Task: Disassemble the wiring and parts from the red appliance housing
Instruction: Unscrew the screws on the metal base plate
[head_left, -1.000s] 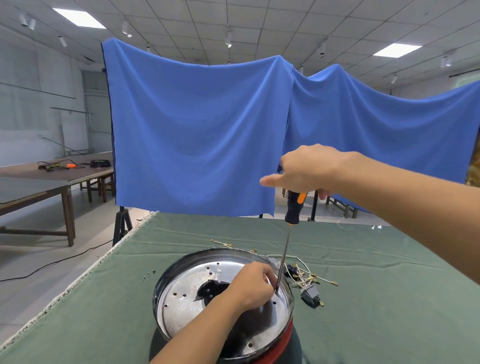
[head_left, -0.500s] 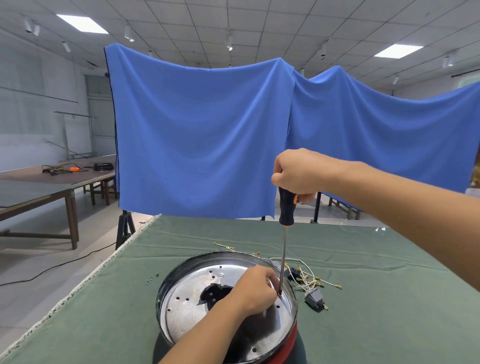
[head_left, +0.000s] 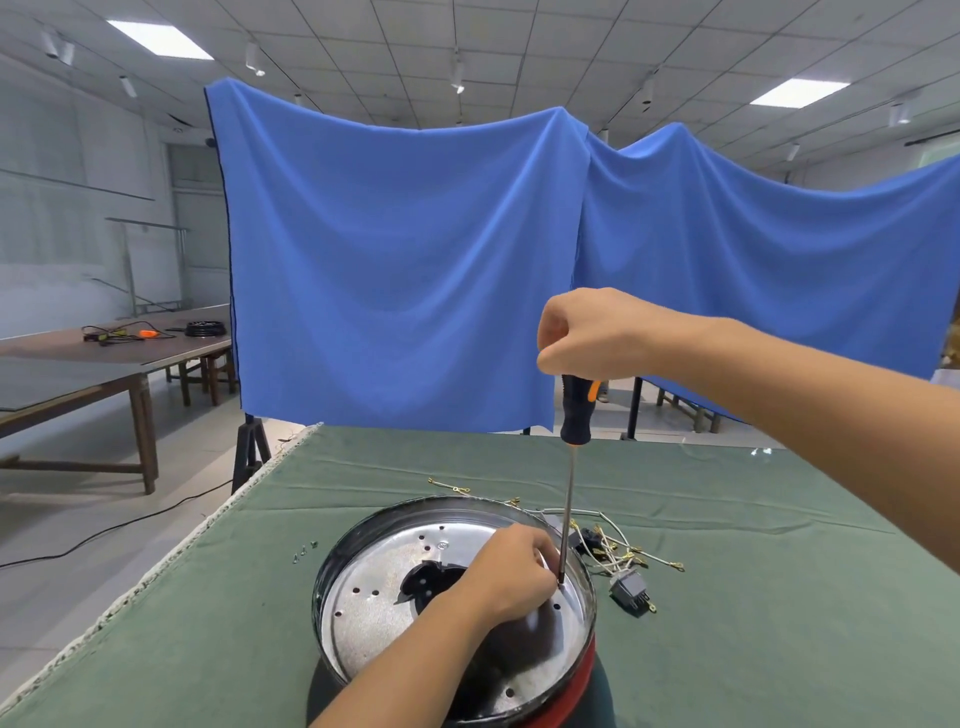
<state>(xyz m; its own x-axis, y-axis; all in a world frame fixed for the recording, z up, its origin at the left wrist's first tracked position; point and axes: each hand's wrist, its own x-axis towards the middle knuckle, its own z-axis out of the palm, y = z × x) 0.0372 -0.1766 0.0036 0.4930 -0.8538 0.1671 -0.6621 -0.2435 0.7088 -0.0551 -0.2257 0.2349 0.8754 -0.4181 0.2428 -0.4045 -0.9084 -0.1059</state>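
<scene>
Red appliance housing (head_left: 576, 693), round, with a dark rim and a perforated silvery metal plate (head_left: 374, 608) inside, stands at the near edge of the bench (head_left: 753, 597), which is draped in matte green cloth. Left hand (head_left: 506, 577) rests inside the housing, fingers curled around the shaft tip. Screwdriver (head_left: 570, 499), slender steel shaft and black-orange handle, stands upright, gripped from above by the right hand (head_left: 592, 335). Loose wires (head_left: 623, 553) and a small grey switch (head_left: 629, 590) lie just beyond the rim. Blue fabric (head_left: 405, 270) hangs behind.

Screwdriver (head_left: 573, 447) upright in housing (head_left: 579, 686)
</scene>
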